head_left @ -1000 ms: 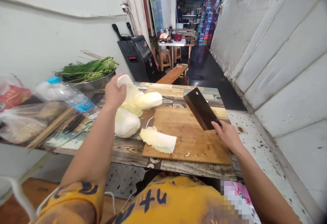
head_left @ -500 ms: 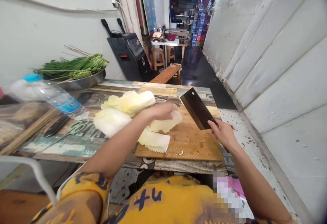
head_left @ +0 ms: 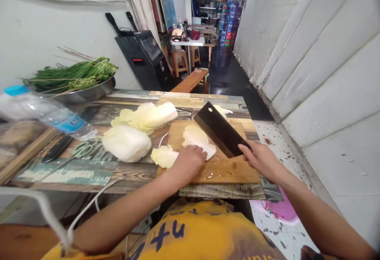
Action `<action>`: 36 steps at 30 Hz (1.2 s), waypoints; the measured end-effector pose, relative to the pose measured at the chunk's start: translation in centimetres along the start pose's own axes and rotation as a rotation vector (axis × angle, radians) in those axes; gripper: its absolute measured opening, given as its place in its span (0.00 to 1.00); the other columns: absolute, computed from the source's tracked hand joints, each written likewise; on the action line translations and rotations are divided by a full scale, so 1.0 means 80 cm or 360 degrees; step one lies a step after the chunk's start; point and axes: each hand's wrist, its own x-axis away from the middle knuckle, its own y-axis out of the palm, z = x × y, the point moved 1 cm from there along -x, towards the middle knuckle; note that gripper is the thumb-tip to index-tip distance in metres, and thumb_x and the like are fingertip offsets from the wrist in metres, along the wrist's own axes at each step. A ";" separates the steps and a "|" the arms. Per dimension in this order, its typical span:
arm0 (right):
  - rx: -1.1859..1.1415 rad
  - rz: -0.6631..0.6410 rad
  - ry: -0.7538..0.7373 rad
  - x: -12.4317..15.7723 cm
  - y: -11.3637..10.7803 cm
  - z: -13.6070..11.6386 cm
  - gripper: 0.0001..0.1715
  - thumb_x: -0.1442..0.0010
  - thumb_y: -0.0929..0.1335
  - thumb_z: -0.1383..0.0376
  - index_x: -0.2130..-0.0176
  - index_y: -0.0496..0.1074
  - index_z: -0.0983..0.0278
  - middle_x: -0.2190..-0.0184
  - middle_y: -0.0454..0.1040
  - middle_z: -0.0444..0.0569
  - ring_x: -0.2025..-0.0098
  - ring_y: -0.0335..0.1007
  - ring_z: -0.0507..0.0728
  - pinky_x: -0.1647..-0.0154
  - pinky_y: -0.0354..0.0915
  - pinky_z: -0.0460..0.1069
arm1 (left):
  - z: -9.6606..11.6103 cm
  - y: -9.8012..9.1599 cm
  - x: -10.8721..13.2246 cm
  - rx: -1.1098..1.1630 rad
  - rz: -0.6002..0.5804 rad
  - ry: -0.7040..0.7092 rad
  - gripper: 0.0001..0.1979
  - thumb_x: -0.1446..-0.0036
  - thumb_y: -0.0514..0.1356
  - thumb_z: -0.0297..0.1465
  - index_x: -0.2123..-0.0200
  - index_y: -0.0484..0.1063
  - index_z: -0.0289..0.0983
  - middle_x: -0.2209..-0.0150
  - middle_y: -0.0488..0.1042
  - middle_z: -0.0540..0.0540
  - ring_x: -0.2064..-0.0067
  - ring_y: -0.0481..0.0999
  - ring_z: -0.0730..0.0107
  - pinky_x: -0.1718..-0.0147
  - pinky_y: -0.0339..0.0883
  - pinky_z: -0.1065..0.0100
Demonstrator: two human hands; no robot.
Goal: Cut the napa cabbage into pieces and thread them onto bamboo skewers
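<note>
My right hand (head_left: 263, 159) grips the handle of a dark cleaver (head_left: 219, 131), its broad blade held over the cutting board (head_left: 231, 175). With curled fingers, my left hand (head_left: 190, 161) presses on the near edge of a pale cabbage leaf (head_left: 194, 135) lying on the board. Left of that hand is another cabbage leaf piece (head_left: 164, 156), partly covered by the hand. A napa cabbage head (head_left: 127, 144) rests on the table to the left, and more cabbage leaves (head_left: 145, 115) lie behind it. Beyond the blade, a leaf scrap (head_left: 223, 111) shows, partly hidden.
At the left are a water bottle (head_left: 63, 119), scissors (head_left: 81, 149), a black-handled knife (head_left: 57, 149) and bundled sticks (head_left: 26, 155). A metal bowl (head_left: 89, 94) of skewered greens stands behind them. A white cable hangs at the near left. A pink basin (head_left: 282, 208) sits on the floor.
My left hand has come nearer to me across the board and now presses the near edge of the leaf. The cleaver has shifted left, closer to the leaf. The view has turned slightly.
</note>
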 end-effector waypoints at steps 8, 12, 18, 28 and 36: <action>0.0533 -0.0253 -0.0151 -0.008 -0.003 -0.062 0.15 0.33 0.56 0.63 0.59 0.67 0.66 0.70 0.77 0.54 0.69 0.75 0.59 0.72 0.56 0.47 | 0.014 0.034 -0.001 0.0054 0.0172 -0.0066 0.09 0.40 0.52 0.24 0.61 0.71 0.30 0.61 0.73 0.36 0.55 0.69 0.54 0.56 0.65 0.57; 0.0705 -0.0328 -0.0180 -0.018 -0.002 -0.074 0.15 0.33 0.56 0.63 0.60 0.67 0.66 0.71 0.77 0.55 0.68 0.75 0.60 0.73 0.56 0.47 | 0.015 0.037 -0.002 0.0085 0.0180 -0.0061 0.11 0.41 0.51 0.23 0.60 0.72 0.27 0.60 0.73 0.33 0.54 0.69 0.51 0.56 0.66 0.56; 0.0806 -0.0418 -0.0192 -0.030 -0.005 -0.082 0.16 0.33 0.55 0.63 0.60 0.67 0.67 0.70 0.77 0.57 0.67 0.76 0.62 0.72 0.59 0.49 | 0.016 0.041 -0.002 0.0089 0.0238 -0.0049 0.12 0.41 0.50 0.22 0.60 0.72 0.26 0.59 0.73 0.32 0.55 0.69 0.52 0.57 0.66 0.56; 0.0826 -0.0484 -0.0241 -0.042 -0.008 -0.085 0.15 0.33 0.55 0.64 0.60 0.67 0.67 0.68 0.78 0.56 0.65 0.76 0.62 0.71 0.60 0.49 | 0.017 0.042 -0.003 0.0076 0.0246 -0.0060 0.12 0.41 0.50 0.21 0.60 0.72 0.26 0.60 0.73 0.33 0.56 0.69 0.52 0.59 0.67 0.56; 0.0848 -0.0532 -0.0277 -0.055 0.002 -0.087 0.17 0.33 0.56 0.63 0.60 0.69 0.70 0.67 0.77 0.60 0.64 0.76 0.63 0.69 0.62 0.49 | 0.017 0.043 -0.003 0.0121 0.0284 -0.0042 0.12 0.42 0.50 0.21 0.60 0.72 0.25 0.61 0.72 0.33 0.57 0.69 0.53 0.59 0.67 0.56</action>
